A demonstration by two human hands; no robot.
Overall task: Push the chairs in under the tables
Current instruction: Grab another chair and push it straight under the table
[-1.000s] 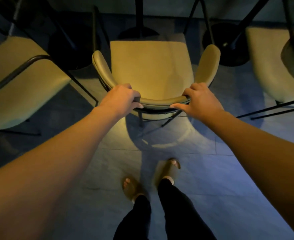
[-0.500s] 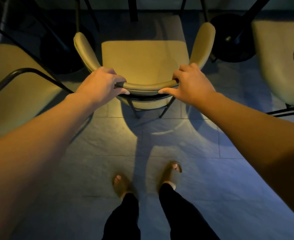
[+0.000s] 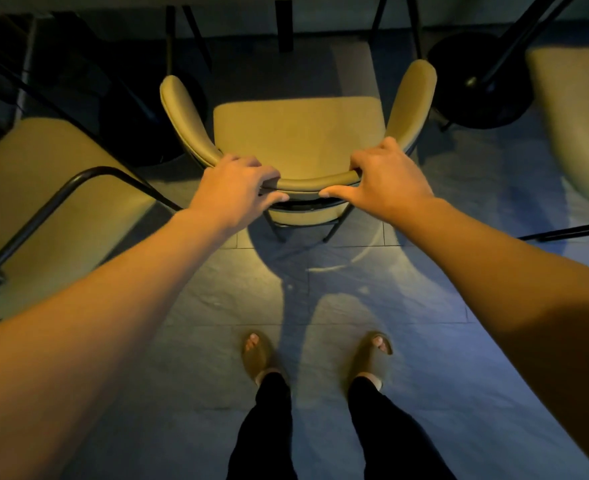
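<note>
Both hands gripped the curved back of the chair [image 3: 296, 133], my left hand [image 3: 237, 192] and my right hand [image 3: 386, 181] at either end of it, fingers over the top, while it stood between two other chairs, facing a dark table leg [image 3: 283, 26].

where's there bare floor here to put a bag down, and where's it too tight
Bare floor lies behind the middle chair, around the person's feet. It is crowded ahead: the left chair, right chair and black table base hem in the middle chair, which the left hand and right hand grip.
</note>
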